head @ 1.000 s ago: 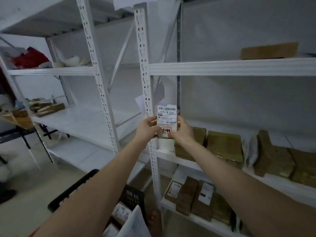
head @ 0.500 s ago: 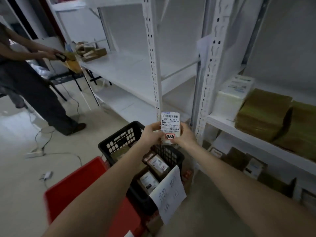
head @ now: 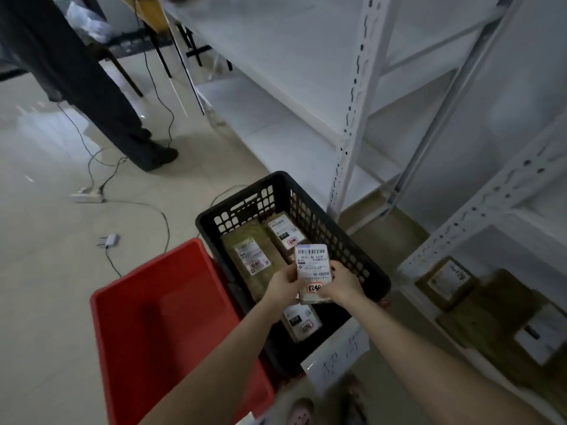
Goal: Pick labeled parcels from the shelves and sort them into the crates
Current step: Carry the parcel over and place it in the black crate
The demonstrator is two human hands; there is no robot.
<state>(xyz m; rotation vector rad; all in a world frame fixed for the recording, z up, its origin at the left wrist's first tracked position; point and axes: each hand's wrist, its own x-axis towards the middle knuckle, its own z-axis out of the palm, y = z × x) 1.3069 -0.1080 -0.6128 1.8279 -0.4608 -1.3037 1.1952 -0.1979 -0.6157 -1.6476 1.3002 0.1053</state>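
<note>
- Head view: the left hand [head: 283,285] and the right hand [head: 345,283] hold one parcel [head: 313,273] between them, above the black crate [head: 242,214].
- The fingers [head: 333,269] of both hands are curled round the parcel. The left hand grasps its left edge and the right hand its right edge, with the thumbs on the front.
- The parcel is small and flat, and its white label faces the camera. The label bears barcodes, and a red-ringed sticker sits near its lower end.
- It hangs over the near half of the black crate. I cannot tell whether it touches anything below.
- In the black crate lie three brown packs [head: 251,256], white labels up. Two lie side by side at the far end, and one at the near end is partly hidden under the hands.
- A paper note [head: 337,357] with handwriting hangs on the crate's near wall, too blurred to read.
- A red crate [head: 153,317] stands on the floor [head: 46,302] just left of the black one.
- A white rack [head: 352,118] stands to the right. On its low shelf [head: 411,265] lie more labelled packs [head: 451,279].
- At upper left another person's leg [head: 92,87] in dark trousers stands on the floor. Near it lie a power strip [head: 87,196] with cables and a small adapter [head: 109,240].
</note>
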